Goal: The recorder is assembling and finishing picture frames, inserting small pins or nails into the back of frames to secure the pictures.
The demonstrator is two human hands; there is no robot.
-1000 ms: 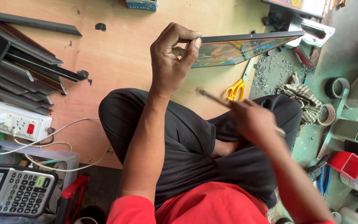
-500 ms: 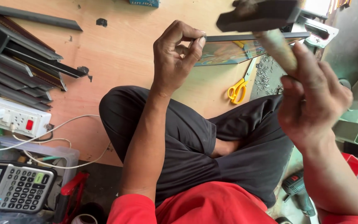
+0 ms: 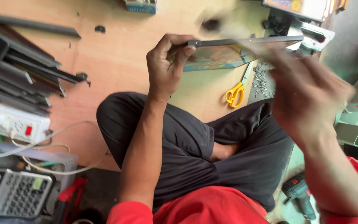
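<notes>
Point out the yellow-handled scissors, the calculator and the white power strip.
yellow-handled scissors [image 3: 233, 93], head view, on the yellow handle loops.
calculator [image 3: 18, 194], head view, on its keypad.
white power strip [image 3: 15, 121], head view, on its top face.

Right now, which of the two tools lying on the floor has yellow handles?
The scissors, lying on the wooden board just beyond the person's knee, under the framed picture. The other tool, the cordless drill by the right arm, is dark green with red.

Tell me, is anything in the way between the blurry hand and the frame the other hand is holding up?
Nothing visible is. The left hand pinches one end of the thin grey frame, and the blurred right hand is right beside its other end. Only air shows between; the yellow scissors lie lower, on the floor.
</notes>
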